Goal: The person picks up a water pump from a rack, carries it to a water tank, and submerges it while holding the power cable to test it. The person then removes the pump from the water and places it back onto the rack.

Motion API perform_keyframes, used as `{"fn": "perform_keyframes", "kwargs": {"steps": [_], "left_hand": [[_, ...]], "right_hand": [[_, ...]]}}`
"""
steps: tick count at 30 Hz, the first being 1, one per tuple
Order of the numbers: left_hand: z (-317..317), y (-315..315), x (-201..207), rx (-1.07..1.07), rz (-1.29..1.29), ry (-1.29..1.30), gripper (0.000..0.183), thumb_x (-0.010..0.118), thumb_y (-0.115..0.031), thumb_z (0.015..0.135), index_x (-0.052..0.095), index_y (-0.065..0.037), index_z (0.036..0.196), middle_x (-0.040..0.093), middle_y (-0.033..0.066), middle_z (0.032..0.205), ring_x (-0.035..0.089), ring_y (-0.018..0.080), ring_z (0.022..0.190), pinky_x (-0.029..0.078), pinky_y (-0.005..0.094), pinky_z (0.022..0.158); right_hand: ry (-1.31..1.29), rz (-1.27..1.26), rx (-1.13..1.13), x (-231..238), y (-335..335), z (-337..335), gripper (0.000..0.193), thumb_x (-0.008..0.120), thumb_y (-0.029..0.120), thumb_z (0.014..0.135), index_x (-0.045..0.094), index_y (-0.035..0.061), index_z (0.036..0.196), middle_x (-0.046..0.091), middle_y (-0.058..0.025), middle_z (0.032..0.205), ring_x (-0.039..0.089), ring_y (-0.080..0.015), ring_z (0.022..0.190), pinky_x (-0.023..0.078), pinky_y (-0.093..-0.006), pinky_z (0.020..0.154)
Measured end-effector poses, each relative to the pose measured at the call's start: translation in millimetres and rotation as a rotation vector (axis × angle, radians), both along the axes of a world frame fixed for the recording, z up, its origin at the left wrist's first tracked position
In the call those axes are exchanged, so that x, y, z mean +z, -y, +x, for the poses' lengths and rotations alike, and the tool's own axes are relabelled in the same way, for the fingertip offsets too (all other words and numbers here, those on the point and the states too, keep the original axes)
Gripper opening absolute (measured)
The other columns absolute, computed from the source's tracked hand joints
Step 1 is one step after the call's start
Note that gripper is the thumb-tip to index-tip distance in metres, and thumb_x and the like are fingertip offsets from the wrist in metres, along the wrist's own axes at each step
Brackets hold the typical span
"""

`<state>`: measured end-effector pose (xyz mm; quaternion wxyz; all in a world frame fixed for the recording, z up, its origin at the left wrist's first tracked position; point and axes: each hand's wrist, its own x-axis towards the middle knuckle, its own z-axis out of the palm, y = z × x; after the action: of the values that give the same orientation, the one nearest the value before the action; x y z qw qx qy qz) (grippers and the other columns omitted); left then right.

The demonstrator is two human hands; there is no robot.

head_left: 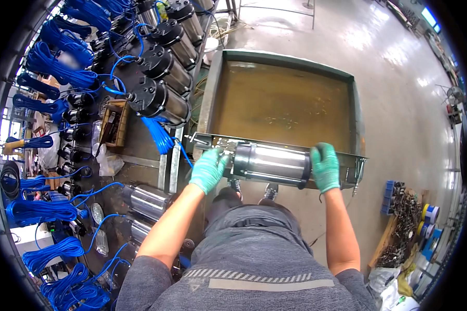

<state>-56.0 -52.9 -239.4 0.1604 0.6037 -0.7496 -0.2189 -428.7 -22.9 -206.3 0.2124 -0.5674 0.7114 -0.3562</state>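
Observation:
A steel submersible pump with black end collars lies on its side along the near edge of a water tank. My left hand, in a green glove, grips the pump's left end, beside shiny metal parts. At the opposite end, my right hand, gloved alike, presses its curled fingers against the black collar. The undersides of both grips are hidden. Brownish water fills the tank behind the pump. A blue cable runs down near my left wrist.
Several upright pumps with black tops line the bench at left, beside coiled blue cables. More pumps lie by my left forearm. A crate sits among them. At right are small metal parts and a blue bin.

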Motion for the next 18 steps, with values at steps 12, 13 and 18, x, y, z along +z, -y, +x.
{"fn": "perform_keyframes", "kwargs": {"steps": [12, 13, 18], "left_hand": [[98, 93, -4, -0.382, 0.126, 0.604, 0.038, 0.064, -0.018, 0.090, 0.060, -0.012, 0.128, 0.063, 0.0174, 0.116, 0.063, 0.0385, 0.105, 0.053, 0.0480, 0.084], [98, 96, -3, -0.364, 0.133, 0.512, 0.034, 0.064, -0.020, 0.091, 0.060, -0.012, 0.124, 0.062, 0.0181, 0.111, 0.064, 0.0401, 0.101, 0.053, 0.0488, 0.082], [81, 87, 27, -0.182, 0.342, 0.249, 0.021, 0.058, -0.024, 0.099, 0.059, -0.008, 0.112, 0.066, 0.0233, 0.108, 0.063, 0.0443, 0.100, 0.052, 0.0513, 0.078]], "right_hand": [[-0.379, -0.022, -0.015, -29, 7, 52, 0.010, 0.065, 0.014, 0.087, 0.064, 0.0068, 0.095, 0.063, -0.0165, 0.095, 0.056, -0.0400, 0.101, 0.046, -0.0502, 0.090], [-0.384, -0.030, -0.031, -29, 6, 53, 0.009, 0.065, 0.014, 0.088, 0.065, 0.0068, 0.094, 0.063, -0.0163, 0.095, 0.056, -0.0398, 0.100, 0.047, -0.0502, 0.090], [-0.404, 0.006, -0.056, -30, 5, 54, 0.009, 0.064, 0.014, 0.088, 0.066, 0.0071, 0.095, 0.064, -0.0162, 0.096, 0.057, -0.0399, 0.101, 0.047, -0.0497, 0.090]]}}
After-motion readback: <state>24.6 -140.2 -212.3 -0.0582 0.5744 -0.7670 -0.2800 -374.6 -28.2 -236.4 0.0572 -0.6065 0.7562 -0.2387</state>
